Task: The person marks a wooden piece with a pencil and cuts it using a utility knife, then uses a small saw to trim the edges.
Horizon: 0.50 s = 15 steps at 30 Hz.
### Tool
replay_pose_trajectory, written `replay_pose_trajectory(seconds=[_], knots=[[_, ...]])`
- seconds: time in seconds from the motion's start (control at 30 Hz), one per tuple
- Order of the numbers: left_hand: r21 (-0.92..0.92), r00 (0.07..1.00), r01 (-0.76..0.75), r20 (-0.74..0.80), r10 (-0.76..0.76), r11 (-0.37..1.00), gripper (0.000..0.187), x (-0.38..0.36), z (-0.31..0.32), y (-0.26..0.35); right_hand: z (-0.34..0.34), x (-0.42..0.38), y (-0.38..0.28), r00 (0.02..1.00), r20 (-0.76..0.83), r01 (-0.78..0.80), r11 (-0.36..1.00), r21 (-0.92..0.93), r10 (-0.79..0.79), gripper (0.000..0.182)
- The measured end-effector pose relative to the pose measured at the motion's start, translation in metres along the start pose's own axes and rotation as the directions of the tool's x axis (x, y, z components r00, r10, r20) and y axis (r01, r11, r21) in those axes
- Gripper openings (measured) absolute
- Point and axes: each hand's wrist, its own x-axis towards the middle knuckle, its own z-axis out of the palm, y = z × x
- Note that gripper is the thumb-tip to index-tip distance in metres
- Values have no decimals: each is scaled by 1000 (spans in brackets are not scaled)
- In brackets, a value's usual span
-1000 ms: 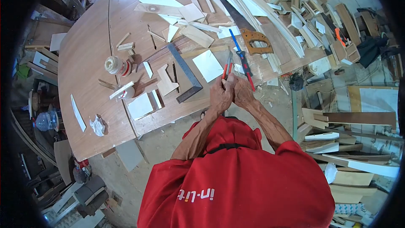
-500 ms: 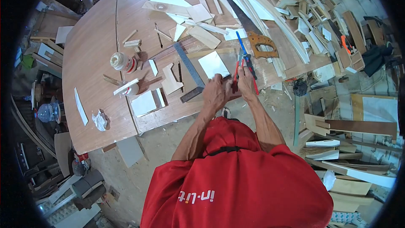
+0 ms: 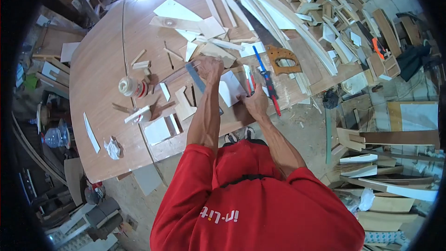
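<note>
My right hand (image 3: 256, 105) is closed around a red-handled tool (image 3: 250, 82), its fingertips beside a white panel piece (image 3: 231, 88) at the table's near edge. My left hand (image 3: 211, 68) is over the upper end of a metal square (image 3: 195, 77), by some pale wood offcuts (image 3: 218, 55); its fingers are too unclear to show what they touch. My left forearm crosses the lower part of the square. Right of the red-handled tool lies a blue and red bar tool (image 3: 267, 80).
A handsaw (image 3: 283, 60) lies to the right, near long wood strips (image 3: 297, 23). Left on the table (image 3: 100, 88) are an open jar (image 3: 132, 87), a notched wood piece (image 3: 185, 104), a white block (image 3: 158, 131) and crumpled paper (image 3: 112, 148). Wood scraps fill the right side.
My left hand has moved away from my right hand, up and left to the square's upper end. My right hand has shifted slightly left and down with the red-handled tool.
</note>
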Motion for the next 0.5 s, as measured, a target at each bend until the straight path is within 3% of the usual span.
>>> replay_pose_trajectory(seconds=[0.07, 0.13, 0.2, 0.27, 0.3, 0.33, 0.37, 0.4, 0.43, 0.47, 0.5], knots=[[28, 998, -6, 65, 5, 1000, 78, 26, 33, -14, 0, 1, 1, 1000, 23, 16, 998, 59, -17, 67], [-211, 992, 101, -53, -115, 972, 78, 30, 44, -17, -3, 1, -1, 998, 50, -25, 997, 74, 22, 66], [-177, 993, 58, -93, -75, 982, 78, 44, 62, -34, 1, 1, 1, 999, 42, -33, 999, 18, 32, 71], [-690, 997, 16, 62, 37, 724, 69, 48, 59, -46, -4, 0, -2, 997, 58, -51, 998, 31, 49, 67], [-694, 988, -91, 27, 153, 714, 49, 53, 58, -54, -6, 0, -3, 997, 72, -41, 999, 22, 40, 64], [-692, 987, -101, 22, 161, 715, 49, 46, 46, -51, -7, 0, -4, 996, 87, -29, 999, 13, 28, 62], [-807, 962, 73, 211, 171, 586, 38, 31, 20, -46, -5, -2, 1, 992, -42, 120, 990, 70, -118, 45], [-858, 898, 264, 385, 212, 441, 28, 15, -5, -40, -8, 3, 6, 992, -40, 122, 989, 80, -119, 45], [-861, 820, 383, 483, 306, 334, 25, -2, -25, -33, -12, 9, 12, 999, 53, -17, 931, 366, -3, 37], [-860, 822, 380, 483, 302, 340, 25, -4, -25, -45, -14, 12, 13, 981, 175, -174, 779, 602, 84, 30], [-861, 749, 454, 509, 425, 230, 27, -5, -20, -58, -20, 13, 5, 991, 99, -133, 724, 677, 90, 26]])
